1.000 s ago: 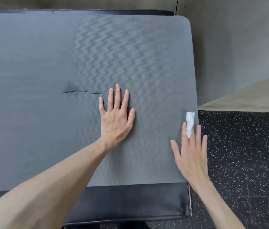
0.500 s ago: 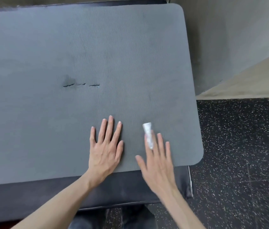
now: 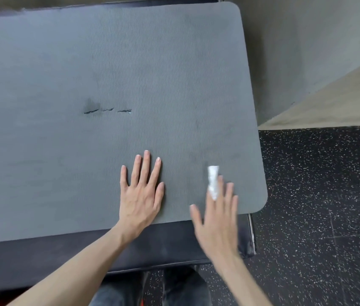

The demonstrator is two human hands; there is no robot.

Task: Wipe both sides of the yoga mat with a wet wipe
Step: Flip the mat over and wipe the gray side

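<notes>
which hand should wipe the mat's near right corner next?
Right. The right hand already has the wet wipe under its fingers beside that corner of the yoga mat; the left hand lies flat, pinning it.

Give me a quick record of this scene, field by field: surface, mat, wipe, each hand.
surface: black padded bench, speckled floor beside it
mat: grey yoga mat spread flat, small tears near middle
wipe: white wet wipe, bunched under the fingers
left hand: flat on mat
right hand: fingers straight, pressing wipe near mat's corner, blurred
</notes>
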